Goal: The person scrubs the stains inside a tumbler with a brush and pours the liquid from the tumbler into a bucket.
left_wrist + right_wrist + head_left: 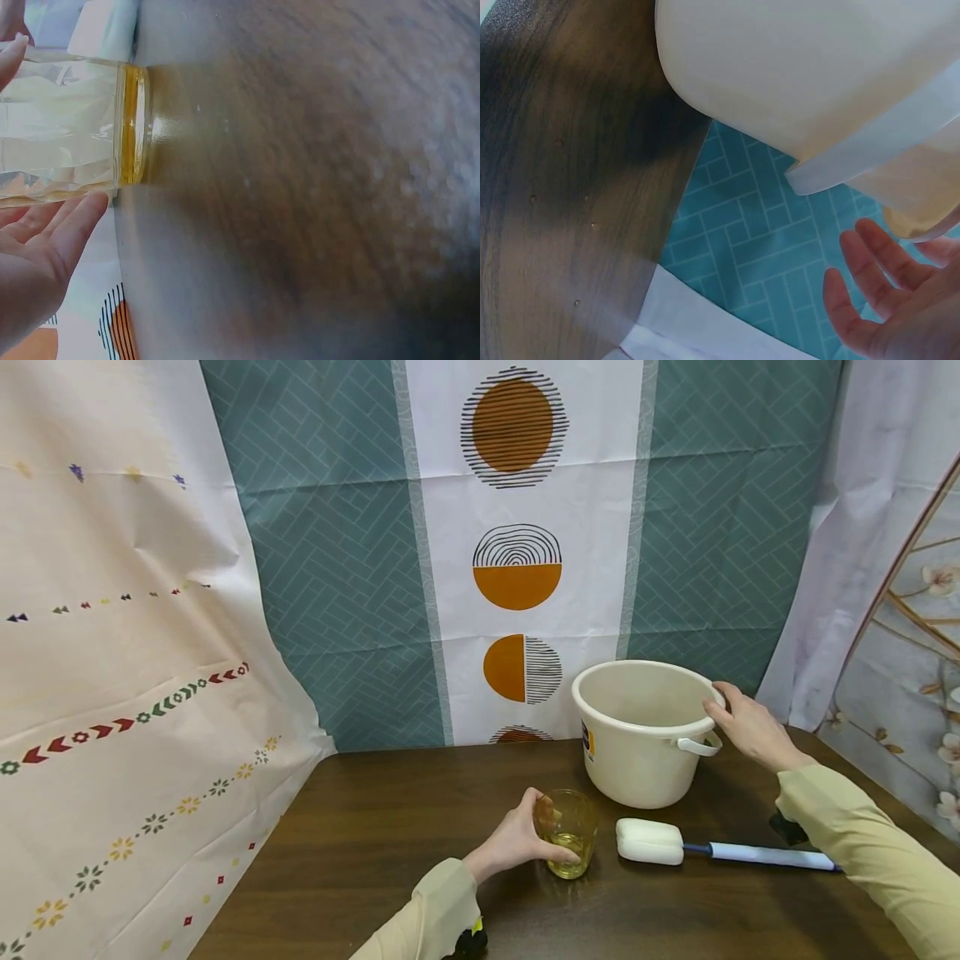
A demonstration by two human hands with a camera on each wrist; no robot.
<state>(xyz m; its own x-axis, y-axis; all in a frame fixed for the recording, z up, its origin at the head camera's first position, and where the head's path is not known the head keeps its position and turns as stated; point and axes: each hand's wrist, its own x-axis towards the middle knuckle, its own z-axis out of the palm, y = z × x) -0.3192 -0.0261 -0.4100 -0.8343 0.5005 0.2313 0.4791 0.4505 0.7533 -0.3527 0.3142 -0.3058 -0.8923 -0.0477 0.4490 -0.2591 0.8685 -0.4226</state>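
Observation:
My left hand (517,835) holds an amber-tinted drinking glass (568,827) upright at the tabletop, thumb on the near side and fingers on the far side. In the left wrist view the glass (64,127) shows its thick amber base. At the back right, a cream plastic bucket (637,768) stands upright. My right hand (753,727) grips its right rim, thumb over the edge and index finger below. The right wrist view shows the other fingers (877,277) loosely spread outside the bucket, near its side handle (885,135).
A sponge brush (649,842) with a white head and a blue-and-white handle lies in front of the bucket, partly under the right forearm. The brown wooden table (390,827) meets a patterned curtain (517,593) behind, with more cloth hanging at both sides.

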